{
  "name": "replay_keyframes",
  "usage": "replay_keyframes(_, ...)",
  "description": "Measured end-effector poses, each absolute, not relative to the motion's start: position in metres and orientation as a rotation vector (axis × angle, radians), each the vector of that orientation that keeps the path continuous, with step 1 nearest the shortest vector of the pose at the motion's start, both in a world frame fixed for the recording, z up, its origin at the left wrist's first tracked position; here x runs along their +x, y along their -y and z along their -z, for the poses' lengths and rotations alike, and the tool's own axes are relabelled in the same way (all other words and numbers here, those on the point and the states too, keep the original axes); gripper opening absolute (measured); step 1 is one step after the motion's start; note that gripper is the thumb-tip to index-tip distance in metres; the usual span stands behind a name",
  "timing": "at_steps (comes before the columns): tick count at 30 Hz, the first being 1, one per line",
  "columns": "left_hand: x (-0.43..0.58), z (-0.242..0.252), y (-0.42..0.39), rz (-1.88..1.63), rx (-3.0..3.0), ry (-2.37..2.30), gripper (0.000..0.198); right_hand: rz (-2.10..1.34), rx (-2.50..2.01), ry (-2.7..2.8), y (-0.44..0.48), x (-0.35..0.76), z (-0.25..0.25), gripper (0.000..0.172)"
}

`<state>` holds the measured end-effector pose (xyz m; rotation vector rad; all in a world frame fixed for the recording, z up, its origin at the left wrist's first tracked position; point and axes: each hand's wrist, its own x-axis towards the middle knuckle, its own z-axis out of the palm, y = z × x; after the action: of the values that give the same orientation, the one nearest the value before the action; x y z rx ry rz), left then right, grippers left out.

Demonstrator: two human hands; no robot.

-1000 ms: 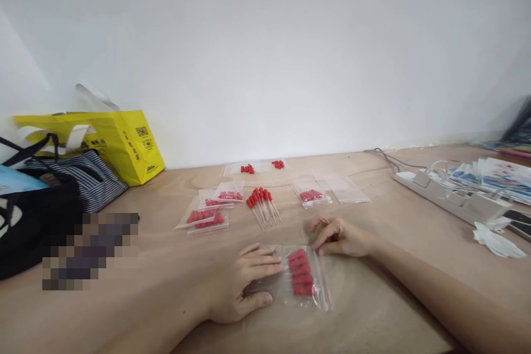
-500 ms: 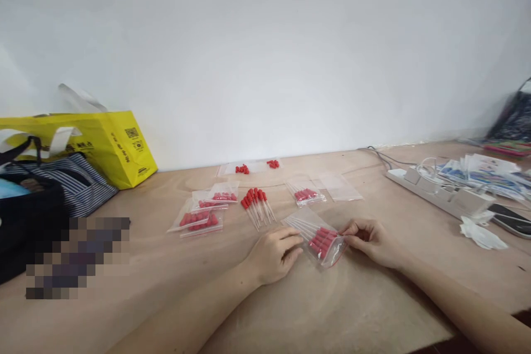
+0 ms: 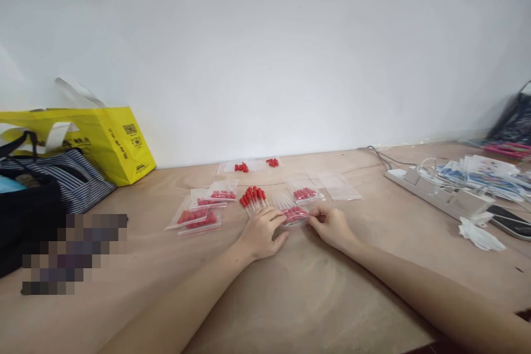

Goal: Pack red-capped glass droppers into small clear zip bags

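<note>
Wooden counter (image 3: 290, 298) lies open at 6 o'clock of the hands and ends at a white wall (image 3: 265, 55) at 12. The left hand (image 3: 261, 232) and right hand (image 3: 329, 224) curl their fingers onto the two ends of a clear bag (image 3: 295, 214) of red-capped droppers lying flat between them; its mouth is hidden. Loose droppers (image 3: 252, 198) crowd just beside the left fingers at 11 o'clock, filled bags (image 3: 199, 217) lie at 9, and a power strip (image 3: 440, 194) sits well apart at 3.
</note>
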<state>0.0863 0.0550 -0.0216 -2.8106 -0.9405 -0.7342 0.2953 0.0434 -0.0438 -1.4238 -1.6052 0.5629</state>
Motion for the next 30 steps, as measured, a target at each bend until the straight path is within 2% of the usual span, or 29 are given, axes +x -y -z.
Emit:
replay_keyframes(3, 0.079, 0.02, -0.066, 0.689, -2.725, 0.939, 0.02, -0.678, -1.236, 1.692, -0.056, 0.288, 0.046, 0.009)
replay_keyframes(6, 0.072, 0.018, -0.073, 0.636, -2.659, 0.9, 0.021, -0.615, -1.086, 1.851, -0.062, 0.292, 0.05, 0.018)
replay_keyframes(13, 0.071, 0.023, -0.081, 0.62, -2.54, 0.765, 0.021, 0.146, -1.091, 2.195, -0.077, 0.302, 0.055, 0.022)
replay_keyframes(19, 0.073, 0.027, -0.084, 0.659, -2.425, 0.671, 0.028, 0.639, -0.827, 2.284, -0.081, 0.303, 0.05, 0.027)
replay_keyframes(25, 0.073, 0.024, -0.08, 0.716, -2.37, 0.608, 0.031, 0.735, -0.676, 2.288, -0.076, 0.304, 0.043, 0.027)
replay_keyframes(30, 0.08, 0.026, -0.077, 0.822, -2.37, 0.584, 0.018, 0.689, -0.678, 2.22, -0.071, 0.302, 0.042, 0.023)
